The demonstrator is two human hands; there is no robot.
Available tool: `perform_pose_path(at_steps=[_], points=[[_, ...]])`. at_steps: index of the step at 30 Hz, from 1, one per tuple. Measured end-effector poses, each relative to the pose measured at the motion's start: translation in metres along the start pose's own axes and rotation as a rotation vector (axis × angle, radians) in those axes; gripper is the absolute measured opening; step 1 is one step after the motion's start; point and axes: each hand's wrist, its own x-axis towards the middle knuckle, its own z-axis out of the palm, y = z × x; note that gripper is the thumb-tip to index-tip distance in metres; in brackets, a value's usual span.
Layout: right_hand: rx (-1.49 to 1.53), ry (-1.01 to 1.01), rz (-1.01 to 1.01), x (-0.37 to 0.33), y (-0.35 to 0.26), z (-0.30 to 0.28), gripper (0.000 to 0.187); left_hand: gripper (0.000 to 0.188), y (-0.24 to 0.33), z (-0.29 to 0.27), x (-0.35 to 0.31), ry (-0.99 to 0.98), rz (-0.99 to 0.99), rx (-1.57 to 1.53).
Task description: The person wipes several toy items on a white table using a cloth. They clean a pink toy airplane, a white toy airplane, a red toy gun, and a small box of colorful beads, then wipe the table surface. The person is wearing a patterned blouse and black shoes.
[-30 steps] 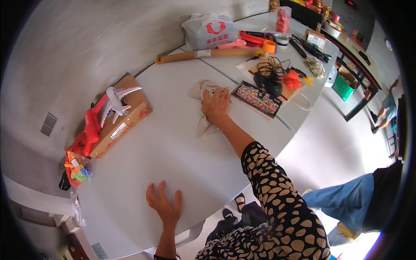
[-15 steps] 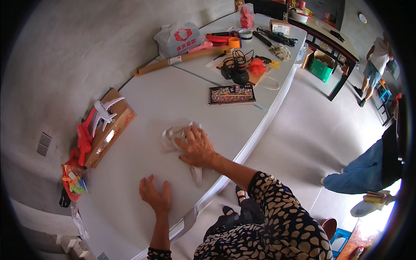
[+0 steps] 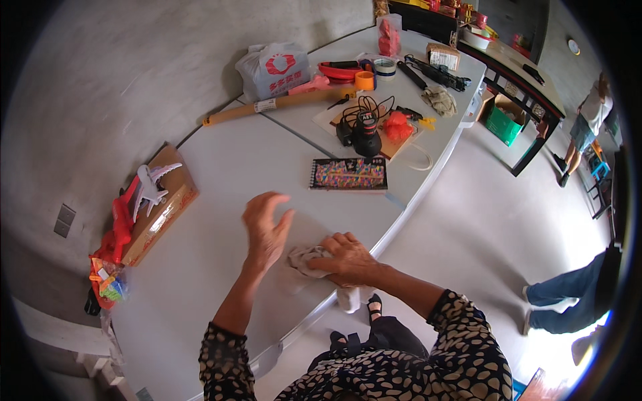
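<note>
Near the table edge: right hand (image 3: 346,259) lies flat, fingers spread over a crumpled beige cloth (image 3: 304,257), pressing it on the white table (image 3: 221,167)
Left hand: left hand (image 3: 265,228) raised just beside the cloth, fingers loosely open, holding nothing
Beyond: colourful notebook (image 3: 348,174); further off, toy airplane (image 3: 151,185) on a cardboard box (image 3: 167,212)

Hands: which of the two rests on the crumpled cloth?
The right hand presses the beige cloth near the table edge; the left hand is raised, fingers spread.
</note>
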Motion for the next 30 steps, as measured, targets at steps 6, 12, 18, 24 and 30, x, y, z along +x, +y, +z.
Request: perform_pose_path(at_steps=[6, 12, 18, 24, 30], points=[[-0.019, 0.047, -0.009, -0.035, 0.062, -0.050, 0.041, 0.035, -0.010, 0.115, 0.052, -0.248, 0.053, 0.154], [0.036, -0.002, 0.098, -0.057, 0.099, -0.083, 0.042, 0.021, -0.024, 0.140, 0.059, -0.426, -0.038, 0.207], [0.126, 0.074, 0.268, -0.066, 0.104, -0.089, 0.042, 0.013, -0.030, 0.137, 0.048, -0.390, -0.091, 0.308], [0.104, 0.528, 0.359, -0.037, 0.090, -0.095, 0.041, 0.015, 0.027, 0.094, 0.024, -0.355, -0.736, -0.273], [-0.142, 0.289, 0.129, 0.001, 0.052, -0.054, 0.048, 0.016, 0.080, 0.076, -0.010, -0.323, -0.921, -0.590]])
